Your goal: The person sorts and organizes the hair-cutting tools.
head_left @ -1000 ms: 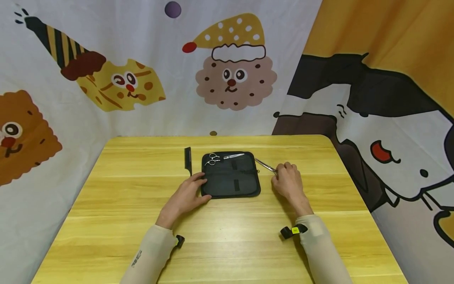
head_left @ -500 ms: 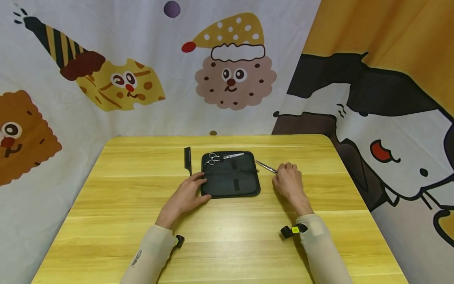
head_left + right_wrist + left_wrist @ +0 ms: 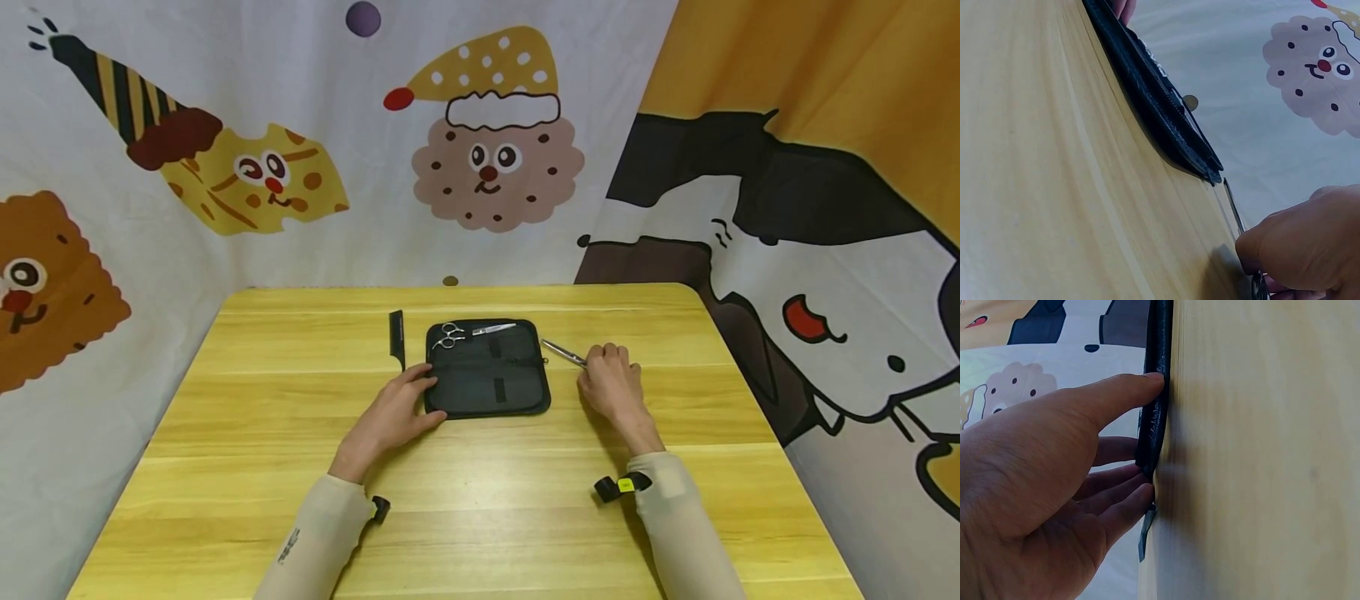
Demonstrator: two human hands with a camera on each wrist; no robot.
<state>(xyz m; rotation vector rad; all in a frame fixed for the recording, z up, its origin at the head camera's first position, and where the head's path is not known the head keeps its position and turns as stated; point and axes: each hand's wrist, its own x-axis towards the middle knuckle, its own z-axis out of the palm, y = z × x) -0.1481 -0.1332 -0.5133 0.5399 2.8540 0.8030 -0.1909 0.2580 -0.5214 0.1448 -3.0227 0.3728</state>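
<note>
An opened black zip case [image 3: 517, 390] lies flat on the table. A pair of silver scissors [image 3: 449, 336] is tucked into its upper half, blades to the right. My left hand [image 3: 391, 411] rests at the case's lower left corner, fingers spread. In the left wrist view, its thumb [image 3: 1129, 392] touches the case's edge [image 3: 1157, 406]. Right of the case, my right hand [image 3: 611, 383] grips a second pair of scissors [image 3: 564, 352] by the handles, blades pointing up and left toward the case. A handle ring [image 3: 1260, 287] shows under the right hand in the right wrist view.
A black comb [image 3: 397, 337] lies upright left of the case, its thin handle running down beside the left fingertips. The wooden table [image 3: 480, 517] reaches back to a white curtain [image 3: 300, 258] printed with cartoon figures.
My right hand has shifted very slightly to the right with the scissors, whose tips are now a little farther from the case. My left hand has not moved.
</note>
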